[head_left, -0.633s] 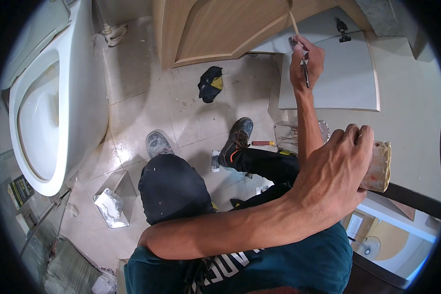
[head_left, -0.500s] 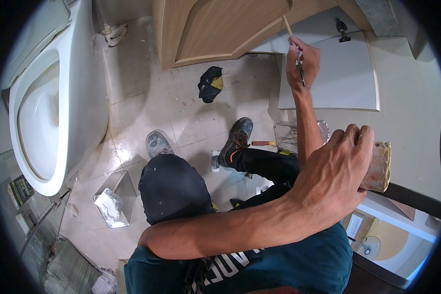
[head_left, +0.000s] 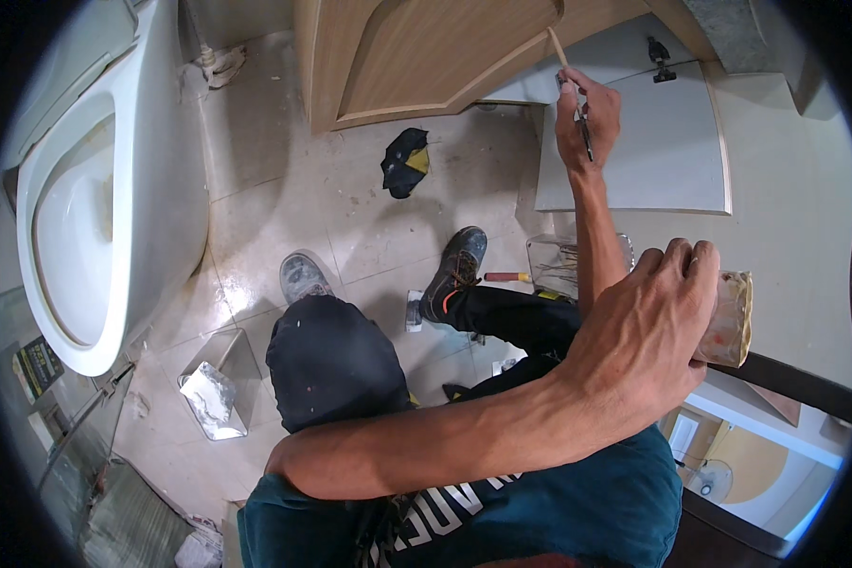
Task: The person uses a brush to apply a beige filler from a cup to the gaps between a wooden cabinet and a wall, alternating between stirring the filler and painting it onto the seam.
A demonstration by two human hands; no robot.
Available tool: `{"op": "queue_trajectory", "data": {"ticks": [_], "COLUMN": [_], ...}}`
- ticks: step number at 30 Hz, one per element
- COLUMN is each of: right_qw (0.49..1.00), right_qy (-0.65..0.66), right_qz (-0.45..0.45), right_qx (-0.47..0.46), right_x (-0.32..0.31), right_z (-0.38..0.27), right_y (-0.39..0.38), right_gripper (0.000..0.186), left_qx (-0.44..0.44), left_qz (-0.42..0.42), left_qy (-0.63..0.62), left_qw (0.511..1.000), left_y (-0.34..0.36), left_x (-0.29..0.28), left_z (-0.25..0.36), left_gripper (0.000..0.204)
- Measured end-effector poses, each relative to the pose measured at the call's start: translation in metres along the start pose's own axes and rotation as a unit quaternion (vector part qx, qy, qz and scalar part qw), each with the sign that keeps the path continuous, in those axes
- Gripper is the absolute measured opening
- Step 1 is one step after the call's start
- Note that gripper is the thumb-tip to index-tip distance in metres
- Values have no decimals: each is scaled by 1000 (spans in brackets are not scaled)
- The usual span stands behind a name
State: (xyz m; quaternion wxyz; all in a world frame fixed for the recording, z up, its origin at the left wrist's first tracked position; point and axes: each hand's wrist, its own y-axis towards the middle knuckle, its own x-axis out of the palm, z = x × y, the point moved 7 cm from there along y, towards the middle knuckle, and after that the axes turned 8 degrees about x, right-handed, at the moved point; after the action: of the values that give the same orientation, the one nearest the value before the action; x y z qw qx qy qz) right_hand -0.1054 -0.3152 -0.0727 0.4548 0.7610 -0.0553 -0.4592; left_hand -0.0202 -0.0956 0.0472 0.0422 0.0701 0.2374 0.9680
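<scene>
My right hand grips a slender tool with a pale wooden end and a darker lower part. The pale end touches or lies very near the wooden cabinet panel, by its curved groove. My left hand, at the end of the forearm crossing my body, is closed on a small translucent, stained container with a crinkled yellowish rim. A grey-white board with a black hinge lies behind my right hand.
A white toilet stands at left. On the tiled floor are a black-yellow crumpled item, a metal tray, a red-handled tool, a square tin beside my left knee, and my shoes.
My right hand and the slender tool have shifted slightly left, the tool's pale end moving along the wooden panel. My left hand and the container have barely moved.
</scene>
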Motion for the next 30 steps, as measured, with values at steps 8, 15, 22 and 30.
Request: {"op": "queue_trajectory", "data": {"ticks": [8,15,22,30], "right_qw": [997,998,997,948], "right_qy": [41,28,55,245], "right_qz": [43,45,52,95], "right_qx": [-46,-44,-10,178], "right_x": [-10,-16,-88,-190], "right_z": [-2,-5,-9,16], "right_y": [7,14,11,25], "right_gripper": [21,20,16,16], "left_qx": [-2,-3,-4,-9], "left_qz": [0,3,12,-2], "left_qy": [-2,-11,-25,61], "left_qw": [1000,1000,1000,998], "left_y": [1,1,2,2], "left_x": [-2,-1,-1,-8], "left_z": [0,-2,-13,-52], "left_gripper": [64,63,68,64]}}
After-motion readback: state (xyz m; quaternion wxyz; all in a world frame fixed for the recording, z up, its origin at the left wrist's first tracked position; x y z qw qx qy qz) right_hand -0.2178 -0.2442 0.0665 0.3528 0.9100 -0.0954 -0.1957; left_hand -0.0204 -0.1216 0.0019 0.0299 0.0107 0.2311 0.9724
